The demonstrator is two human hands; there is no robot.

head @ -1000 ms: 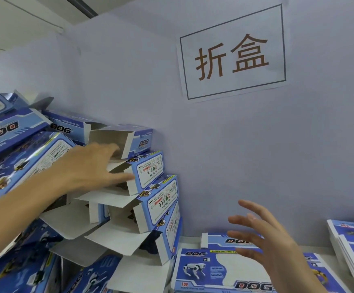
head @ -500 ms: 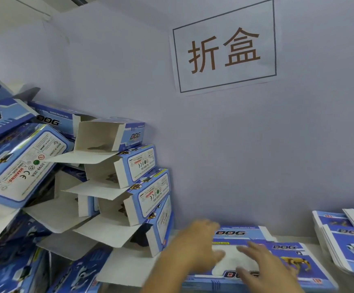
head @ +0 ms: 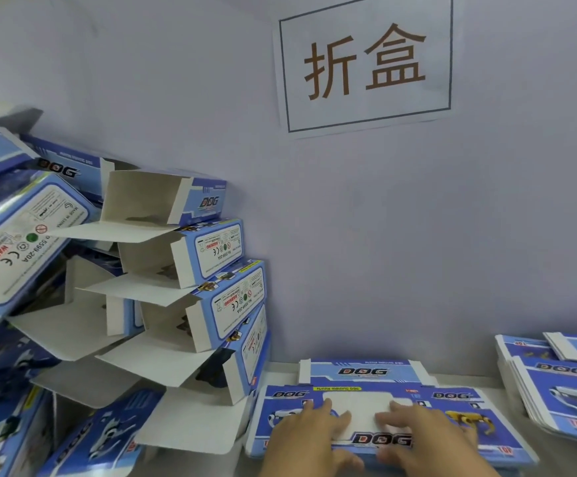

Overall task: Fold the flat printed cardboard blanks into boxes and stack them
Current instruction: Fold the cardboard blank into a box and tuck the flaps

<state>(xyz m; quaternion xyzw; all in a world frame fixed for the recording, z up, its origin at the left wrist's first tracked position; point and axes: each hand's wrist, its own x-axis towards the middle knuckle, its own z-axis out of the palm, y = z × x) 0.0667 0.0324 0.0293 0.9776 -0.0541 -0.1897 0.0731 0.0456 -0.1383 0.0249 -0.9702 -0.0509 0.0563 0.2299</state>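
Fingers of both hands lay spread and flat, the left hand (head: 309,430) and right hand (head: 424,433) side by side, pressing on the flat blank (head: 466,404) that rested on the tabletop (head: 280,368) near the wall. Folded boxes (head: 190,256) were heaped at the left, and more flat blanks (head: 562,383) were stacked at the right.

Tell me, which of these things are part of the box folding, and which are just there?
Part of the job:
flat blank under both hands
left hand
right hand
folded boxes stacked left
spare blanks on the right

Just there:
wall sign
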